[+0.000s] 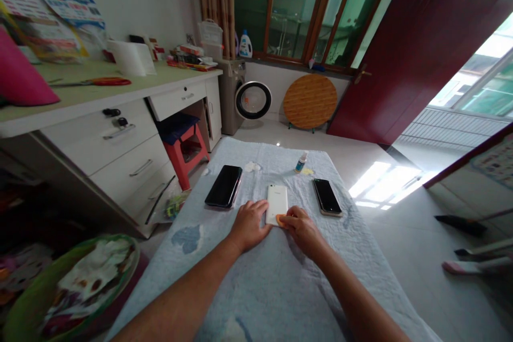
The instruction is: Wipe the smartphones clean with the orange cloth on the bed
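A white smartphone (277,200) lies back side up on the cloth-covered table. My left hand (248,223) grips it at its left edge and lower corner, fingers together and thumb near the bottom. In my right hand (301,227) a small orange pad or cloth (280,219) is pinched and pressed on the phone's lower right corner; the fingers hide part of it. To the left rests a black smartphone (224,186), screen up. On the right lies another dark-screened phone (327,196) with a light edge. Beyond them stands a small spray bottle (301,162) with a blue label.
A light blue patterned cloth (256,283) covers the table. Left of it are a full basket (134,256), a red stool (185,155) and a white desk (120,141). Farther back stand a washing machine (229,99) with its door open and a round wooden tabletop (310,100).
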`<state>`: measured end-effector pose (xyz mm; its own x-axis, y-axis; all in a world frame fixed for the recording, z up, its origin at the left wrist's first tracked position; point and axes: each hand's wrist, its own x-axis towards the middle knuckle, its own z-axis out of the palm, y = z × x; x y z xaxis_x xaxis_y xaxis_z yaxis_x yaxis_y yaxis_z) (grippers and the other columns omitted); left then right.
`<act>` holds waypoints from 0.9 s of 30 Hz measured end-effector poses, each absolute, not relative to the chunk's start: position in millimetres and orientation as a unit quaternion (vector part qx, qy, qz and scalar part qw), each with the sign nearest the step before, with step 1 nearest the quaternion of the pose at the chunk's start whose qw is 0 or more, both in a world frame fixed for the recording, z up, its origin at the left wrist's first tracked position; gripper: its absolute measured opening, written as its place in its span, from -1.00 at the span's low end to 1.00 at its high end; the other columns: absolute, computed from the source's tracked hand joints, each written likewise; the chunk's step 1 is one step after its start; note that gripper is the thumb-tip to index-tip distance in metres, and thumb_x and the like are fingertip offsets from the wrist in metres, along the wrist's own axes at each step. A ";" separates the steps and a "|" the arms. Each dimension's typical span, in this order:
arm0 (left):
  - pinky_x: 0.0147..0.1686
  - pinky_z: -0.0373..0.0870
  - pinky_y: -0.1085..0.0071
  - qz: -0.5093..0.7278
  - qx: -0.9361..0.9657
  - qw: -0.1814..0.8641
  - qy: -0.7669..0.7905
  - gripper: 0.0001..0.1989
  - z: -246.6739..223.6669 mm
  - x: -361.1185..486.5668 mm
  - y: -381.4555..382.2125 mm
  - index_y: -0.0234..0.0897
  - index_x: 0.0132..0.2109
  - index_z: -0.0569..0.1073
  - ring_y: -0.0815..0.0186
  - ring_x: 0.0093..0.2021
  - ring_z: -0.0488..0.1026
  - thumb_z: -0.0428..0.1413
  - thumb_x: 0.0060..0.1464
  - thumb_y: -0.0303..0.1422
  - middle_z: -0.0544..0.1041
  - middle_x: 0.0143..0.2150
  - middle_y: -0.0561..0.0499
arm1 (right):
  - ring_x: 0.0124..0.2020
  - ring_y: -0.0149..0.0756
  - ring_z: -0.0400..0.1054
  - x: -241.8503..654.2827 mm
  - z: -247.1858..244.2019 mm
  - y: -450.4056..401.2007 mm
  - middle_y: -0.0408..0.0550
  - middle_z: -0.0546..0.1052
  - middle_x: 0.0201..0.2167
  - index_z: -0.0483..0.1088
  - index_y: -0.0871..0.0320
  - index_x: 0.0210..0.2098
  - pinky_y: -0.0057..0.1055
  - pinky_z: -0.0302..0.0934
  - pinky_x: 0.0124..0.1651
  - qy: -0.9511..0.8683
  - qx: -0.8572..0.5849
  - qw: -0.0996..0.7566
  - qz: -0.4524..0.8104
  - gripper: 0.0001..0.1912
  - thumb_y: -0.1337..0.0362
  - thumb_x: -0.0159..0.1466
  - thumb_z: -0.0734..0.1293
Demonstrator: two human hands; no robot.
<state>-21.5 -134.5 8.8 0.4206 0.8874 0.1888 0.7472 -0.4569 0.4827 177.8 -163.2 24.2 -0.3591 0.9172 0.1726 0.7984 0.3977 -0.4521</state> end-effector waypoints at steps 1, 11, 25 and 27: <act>0.10 0.24 0.19 0.212 0.826 0.168 0.494 -0.46 8.8 -21.9 -134.3 -0.23 0.16 0.37 0.09 0.09 0.33 0.21 0.01 -0.27 0.41 0.20 -0.06 | -0.24 -0.33 0.23 175.7 25.4 -161.9 -0.05 0.38 -0.29 0.55 0.10 -0.26 -0.43 0.12 -0.17 -0.813 -0.527 0.201 0.145 -0.76 0.31 0.37 0.22; 0.10 0.23 0.21 0.210 0.824 0.188 0.492 -0.48 15.4 -22.1 -135.4 -0.20 0.16 0.36 0.11 0.10 0.32 0.19 0.05 -0.25 0.41 0.19 -0.03 | -0.21 -0.32 0.26 161.6 22.9 -119.3 -0.04 0.41 -0.28 0.58 0.09 -0.26 -0.44 0.13 -0.13 -0.828 -0.511 0.187 0.139 -0.77 0.32 0.34 0.26; 0.06 0.23 0.20 0.204 0.822 0.159 0.507 -0.54 14.7 -18.7 -138.9 -0.20 0.12 0.38 0.10 0.05 0.31 0.18 0.06 -0.25 0.42 0.06 -0.07 | -0.18 -0.35 0.30 147.7 28.5 -66.5 -0.02 0.44 -0.22 0.56 0.08 -0.11 -0.46 0.09 -0.07 -0.824 -0.550 0.112 0.085 -0.72 0.32 0.37 0.21; 0.04 0.24 0.21 0.196 0.824 0.156 0.508 -0.54 16.5 -18.4 -140.1 -0.18 0.12 0.38 0.11 0.03 0.31 0.17 0.06 -0.24 0.41 0.01 -0.07 | -0.19 -0.36 0.28 148.2 25.5 -77.8 -0.03 0.43 -0.22 0.55 0.06 -0.09 -0.47 0.09 -0.09 -0.844 -0.515 0.113 0.099 -0.74 0.31 0.35 0.23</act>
<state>-18.4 -140.1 16.5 0.4076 0.8981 0.1653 0.7756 -0.4360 0.4564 148.2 -77.8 25.5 -0.4432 0.8921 0.0880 0.8475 0.4490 -0.2831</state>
